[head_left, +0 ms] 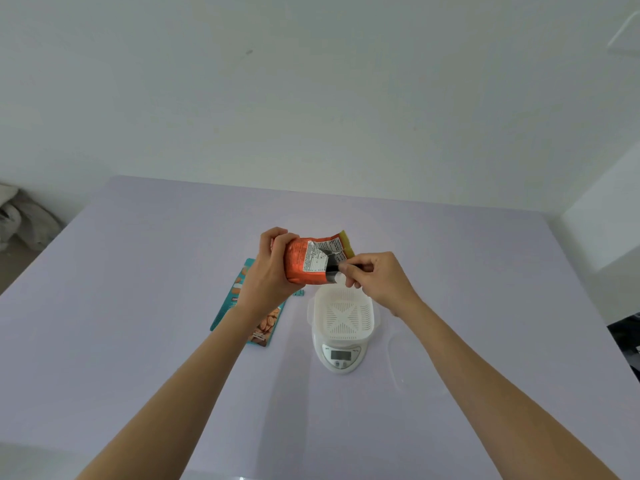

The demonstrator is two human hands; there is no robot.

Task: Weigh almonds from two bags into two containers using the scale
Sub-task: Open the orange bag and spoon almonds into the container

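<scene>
My left hand (273,268) grips a shiny orange plastic bag (300,263) and holds it up over the pale purple table (138,306). My fingers are curled round its left side. The bag has a white label (317,258) with small black writing on it, too tiny for me to read. My right hand (377,278) pinches a dark strip (333,270) at the bag's lower corner with finger and thumb.

A flat teal bag (258,317) lies on the table under my left wrist. It has a picture of brown almonds on it. I cannot read its words.

A round white kitchen scale (341,358) sits just below the orange bag. Its grey screen (341,355) shows no number I can read. A white plastic basket with slots (341,317) sits on top of the scale. I can see its whole slotted bottom.

A see-through plastic tub (398,358) sits on the table just to the right of the scale. It is hard to see.
</scene>
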